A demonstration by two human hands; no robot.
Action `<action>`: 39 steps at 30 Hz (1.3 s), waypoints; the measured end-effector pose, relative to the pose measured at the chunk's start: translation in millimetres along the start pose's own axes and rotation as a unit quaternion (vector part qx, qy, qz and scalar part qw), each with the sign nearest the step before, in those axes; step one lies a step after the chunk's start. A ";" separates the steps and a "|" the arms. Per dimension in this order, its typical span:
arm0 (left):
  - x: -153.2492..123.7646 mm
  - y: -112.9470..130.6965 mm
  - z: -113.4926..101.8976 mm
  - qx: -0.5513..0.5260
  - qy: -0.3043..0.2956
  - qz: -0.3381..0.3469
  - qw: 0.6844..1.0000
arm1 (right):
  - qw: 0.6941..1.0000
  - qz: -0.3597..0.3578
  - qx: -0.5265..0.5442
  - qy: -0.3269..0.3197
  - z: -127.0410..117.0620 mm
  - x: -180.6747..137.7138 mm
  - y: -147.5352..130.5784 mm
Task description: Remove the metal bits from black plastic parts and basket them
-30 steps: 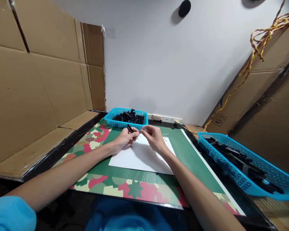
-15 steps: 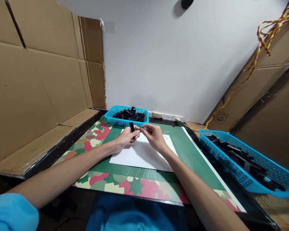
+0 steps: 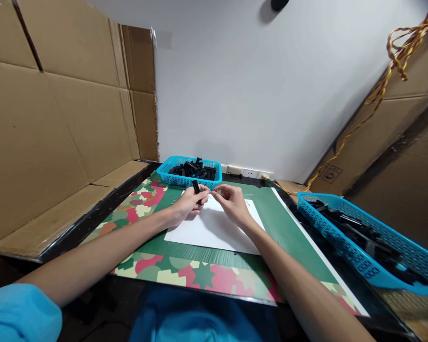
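Observation:
My left hand (image 3: 189, 203) is closed round a small black plastic part (image 3: 196, 186) that sticks up between thumb and fingers. My right hand (image 3: 231, 201) is pinched close beside it, fingertips almost touching the left ones; what it pinches is too small to make out. Both hands hover over a white paper sheet (image 3: 214, 230) lying on a green mat (image 3: 281, 223). Just behind the hands stands a small blue basket (image 3: 171, 178) filled with several black parts.
A longer blue basket (image 3: 345, 242) with black parts sits at the right edge of the table. Cardboard walls (image 3: 57, 133) enclose the left side and the right. A camouflage-patterned cloth (image 3: 199, 275) covers the table's front. A yellow-red twisted cable (image 3: 395, 52) hangs at the upper right.
The black part in my left hand has tilted more upright, and my right fingertips have stayed close against it. The view shifted slightly.

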State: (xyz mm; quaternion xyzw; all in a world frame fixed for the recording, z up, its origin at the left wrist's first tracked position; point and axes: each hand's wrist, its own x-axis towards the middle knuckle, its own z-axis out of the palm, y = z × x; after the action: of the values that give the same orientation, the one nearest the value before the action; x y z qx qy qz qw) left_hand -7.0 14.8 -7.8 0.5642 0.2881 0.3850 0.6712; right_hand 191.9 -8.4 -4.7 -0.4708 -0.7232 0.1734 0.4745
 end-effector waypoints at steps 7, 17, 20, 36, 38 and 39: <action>0.0 -1.2 -0.6 0.002 -0.001 -0.020 1.000 | 1.000 -0.001 -0.001 0.016 4.2 -0.3 2.5; 1.2 -4.8 0.2 -0.101 -0.020 -0.057 0.993 | 0.999 0.004 -0.004 0.043 -3.6 1.0 -9.9; 0.9 -5.4 1.5 -0.103 -0.078 -0.054 0.990 | 0.999 -0.005 -0.024 0.030 -9.2 1.1 -9.5; -5.5 -7.0 0.3 0.069 -0.135 -0.087 0.985 | 0.997 -0.002 -0.066 -0.050 -33.3 -0.9 -4.6; -6.2 -7.0 1.7 0.076 -0.138 -0.090 0.983 | 0.996 -0.008 -0.071 -0.052 -31.8 -1.3 -5.5; -6.5 -6.8 2.3 0.078 -0.139 -0.091 0.983 | 0.996 -0.011 -0.075 -0.050 -31.0 -1.5 -5.6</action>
State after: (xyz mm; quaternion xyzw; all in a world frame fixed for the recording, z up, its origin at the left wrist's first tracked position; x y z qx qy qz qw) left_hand -7.4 7.7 -14.3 0.6339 0.2715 0.2169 0.6910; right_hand 215.5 -18.6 13.6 -0.4879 -0.7621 0.1371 0.4029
